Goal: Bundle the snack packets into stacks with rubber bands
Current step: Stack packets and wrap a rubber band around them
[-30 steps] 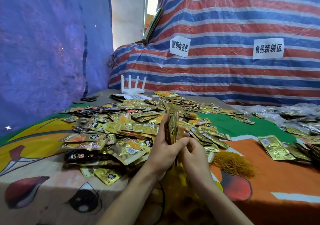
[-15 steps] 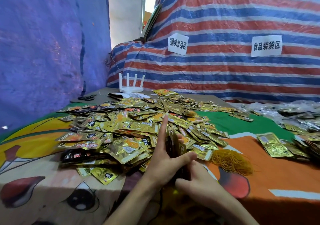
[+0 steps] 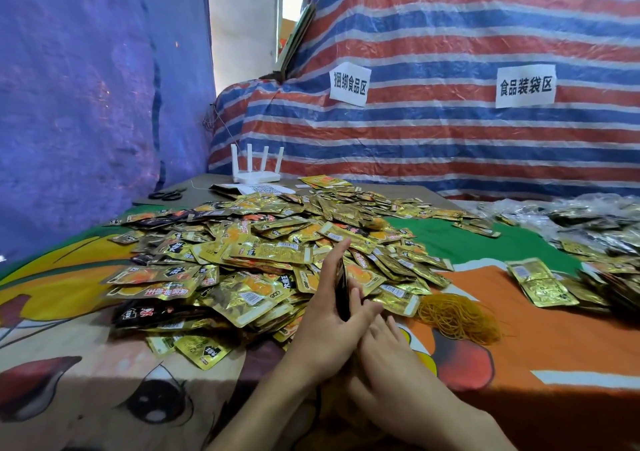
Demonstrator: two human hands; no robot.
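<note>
I am pinching a slim, likely slippery packet stack [image 3: 342, 286] mid-height in my left hand [image 3: 325, 322]. Whether my right hand [image 3: 384, 357] is gripping anything, I cannot tell.

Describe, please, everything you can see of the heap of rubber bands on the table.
The heap of rubber bands is a loose, flattish tangle of thin yellow-brown loops, rubbery in look, lying on the orange part of the printed cloth. Its left edge meets a gold packet at the rim of the big packet pile; a few loops stray out to its right. Neither hand touches it: the left hand grips a packet stack, and the right hand, just beside that, is nearer.
</note>
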